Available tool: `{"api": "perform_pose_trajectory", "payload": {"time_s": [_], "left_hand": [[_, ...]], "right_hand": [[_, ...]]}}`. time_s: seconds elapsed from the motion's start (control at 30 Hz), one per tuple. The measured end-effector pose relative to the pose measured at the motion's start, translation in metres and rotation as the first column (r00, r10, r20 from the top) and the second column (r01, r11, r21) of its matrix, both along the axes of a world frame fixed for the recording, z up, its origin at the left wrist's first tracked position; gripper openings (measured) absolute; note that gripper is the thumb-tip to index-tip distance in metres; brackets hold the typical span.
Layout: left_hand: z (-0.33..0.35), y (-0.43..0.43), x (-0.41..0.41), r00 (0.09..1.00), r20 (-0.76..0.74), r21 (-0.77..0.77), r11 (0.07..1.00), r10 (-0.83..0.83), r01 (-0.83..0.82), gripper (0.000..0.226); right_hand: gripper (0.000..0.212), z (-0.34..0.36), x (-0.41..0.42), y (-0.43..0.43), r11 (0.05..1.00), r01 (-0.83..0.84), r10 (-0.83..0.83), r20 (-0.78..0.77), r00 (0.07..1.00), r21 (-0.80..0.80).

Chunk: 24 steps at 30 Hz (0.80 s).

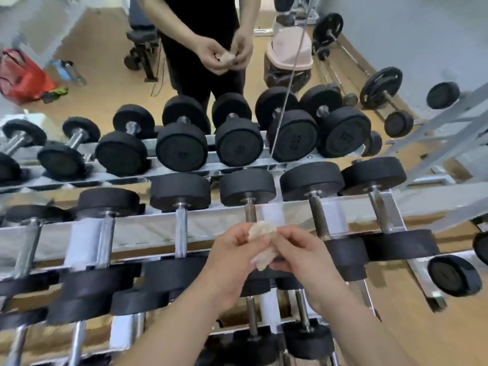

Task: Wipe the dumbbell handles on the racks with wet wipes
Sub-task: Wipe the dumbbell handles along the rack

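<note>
Holding one crumpled wet wipe [262, 231] with both hands | left hand [232, 260] pinches its left side | right hand [303, 257] pinches its right side | wipe is over a dumbbell handle [250, 211] on the rack [148, 229]

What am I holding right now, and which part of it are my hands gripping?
A crumpled wet wipe, pinched between both hands above the rack: the left hand grips its left side and the right hand grips its right side.
</note>
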<state>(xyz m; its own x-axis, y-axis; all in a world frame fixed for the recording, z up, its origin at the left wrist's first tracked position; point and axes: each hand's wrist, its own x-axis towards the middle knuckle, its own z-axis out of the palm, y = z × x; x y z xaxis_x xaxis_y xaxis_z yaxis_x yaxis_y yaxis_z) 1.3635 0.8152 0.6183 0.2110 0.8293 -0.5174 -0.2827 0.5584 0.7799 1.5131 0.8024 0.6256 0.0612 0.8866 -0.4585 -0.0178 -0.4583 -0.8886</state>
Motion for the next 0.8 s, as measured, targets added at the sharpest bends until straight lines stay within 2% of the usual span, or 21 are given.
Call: {"api": "perform_pose_trajectory", "payload": {"time_s": [0.1,0.23,0.3,0.37,0.47,0.53,0.6,0.63,0.7,0.8], "left_hand": [[-0.005,-0.031,-0.018,1.000,-0.015,-0.007,1.000,0.025,-0.026,0.019],[0.000,-0.092,-0.034,0.993,-0.105,0.060,0.997,0.054,-0.048,0.014],[0.003,-0.130,-0.041,0.982,-0.150,0.078,0.991,0.115,-0.104,0.008],[0.005,-0.168,-0.052,0.971,-0.165,0.092,0.983,0.175,-0.161,0.009],[0.012,-0.226,-0.077,0.949,-0.184,0.103,0.966,0.254,-0.238,0.013],[0.013,-0.257,-0.093,0.933,-0.185,0.090,0.951,0.308,-0.296,0.019],[0.015,-0.290,-0.119,0.917,-0.189,0.091,0.936,0.352,-0.340,0.035],[0.015,-0.301,-0.129,0.911,-0.203,0.093,0.933,0.359,-0.347,0.043],[0.013,-0.329,-0.159,0.878,-0.234,0.117,0.908,0.418,-0.401,0.043],[0.006,-0.374,-0.217,0.807,-0.257,0.155,0.846,0.532,-0.509,0.039]], "right_hand": [[0.012,0.001,-0.018,-0.028,0.999,0.036,-0.037,-0.024,0.999,-0.009],[0.013,0.006,-0.034,-0.079,0.998,0.037,-0.038,-0.032,0.999,-0.041],[0.012,0.006,-0.043,-0.108,0.999,0.025,-0.025,-0.006,1.000,-0.035],[0.014,0.006,-0.054,-0.138,0.999,0.005,-0.007,-0.050,0.999,-0.041],[0.017,0.007,-0.079,-0.186,0.992,-0.114,0.105,-0.127,0.986,-0.062],[0.030,0.009,-0.095,-0.214,0.965,-0.245,0.227,-0.168,0.959,-0.097],[0.051,0.014,-0.122,-0.237,0.904,-0.416,0.404,-0.124,0.906,-0.096],[0.052,0.014,-0.133,-0.245,0.878,-0.469,0.463,-0.073,0.883,-0.094],[0.038,0.015,-0.167,-0.263,0.843,-0.534,0.534,-0.022,0.845,-0.064],[0.018,0.010,-0.228,-0.290,0.839,-0.541,0.535,-0.096,0.840,-0.060]]}}
